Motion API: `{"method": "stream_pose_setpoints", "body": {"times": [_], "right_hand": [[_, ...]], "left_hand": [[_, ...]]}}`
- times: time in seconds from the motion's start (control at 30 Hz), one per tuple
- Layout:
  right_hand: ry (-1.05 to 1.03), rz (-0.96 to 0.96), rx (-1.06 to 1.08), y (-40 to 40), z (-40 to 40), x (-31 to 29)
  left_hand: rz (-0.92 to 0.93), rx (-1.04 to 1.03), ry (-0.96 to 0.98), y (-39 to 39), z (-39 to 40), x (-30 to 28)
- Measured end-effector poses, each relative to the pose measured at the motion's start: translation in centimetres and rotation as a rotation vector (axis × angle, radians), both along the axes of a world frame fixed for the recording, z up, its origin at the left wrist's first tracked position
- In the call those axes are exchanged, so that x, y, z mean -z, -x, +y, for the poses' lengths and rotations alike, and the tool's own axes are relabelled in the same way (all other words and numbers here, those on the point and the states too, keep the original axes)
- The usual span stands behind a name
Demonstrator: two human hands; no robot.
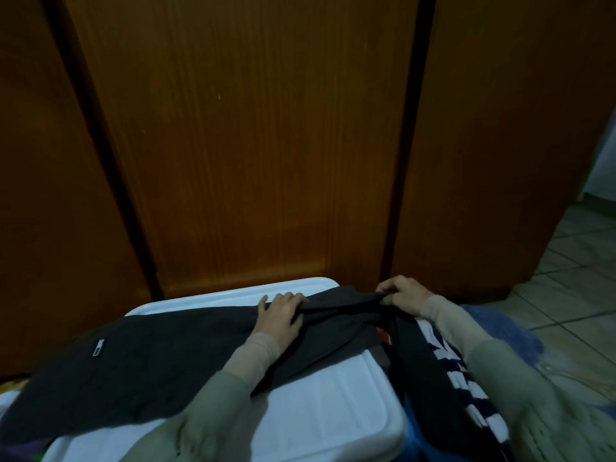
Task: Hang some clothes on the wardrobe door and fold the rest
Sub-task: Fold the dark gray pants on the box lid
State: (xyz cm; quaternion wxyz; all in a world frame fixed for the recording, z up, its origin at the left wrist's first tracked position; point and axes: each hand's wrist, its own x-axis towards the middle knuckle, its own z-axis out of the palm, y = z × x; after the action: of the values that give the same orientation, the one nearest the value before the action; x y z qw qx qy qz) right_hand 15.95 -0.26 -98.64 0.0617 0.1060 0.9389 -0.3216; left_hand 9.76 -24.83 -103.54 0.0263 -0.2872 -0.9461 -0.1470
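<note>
Down at the bottom edge the dim light makes it hard to tell what's what: the dark garment [140, 358] runs off the lower left, and a black-and-white patterned piece [466, 385] is half buried under the right sleeve [493, 365]. Left hand [280, 315] lies on the garment with fingers spread while its thumb side bunches a fold, and the right hand [401, 295] has a narrow grip pinching the cloth's far end. It's all spread on a white plastic lid [320, 405] right up against brown wooden wardrobe doors [253, 145], with tiled floor [573, 288] and something blue and fuzzy [500, 325] off to the right.
</note>
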Motion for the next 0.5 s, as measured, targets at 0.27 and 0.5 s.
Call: {"method": "stream_pose_setpoints", "body": {"times": [0.27,0.5], "right_hand": [[0.218,-0.183,0.061,-0.1,3.1,-1.3],[-0.085,-0.063,0.173,1.7,3.4,1.1]], "left_hand": [[-0.288,-0.018,-0.431,1.2,3.6,-0.9],[-0.012,-0.174,-0.182,1.6,4.2,-0.3]]}}
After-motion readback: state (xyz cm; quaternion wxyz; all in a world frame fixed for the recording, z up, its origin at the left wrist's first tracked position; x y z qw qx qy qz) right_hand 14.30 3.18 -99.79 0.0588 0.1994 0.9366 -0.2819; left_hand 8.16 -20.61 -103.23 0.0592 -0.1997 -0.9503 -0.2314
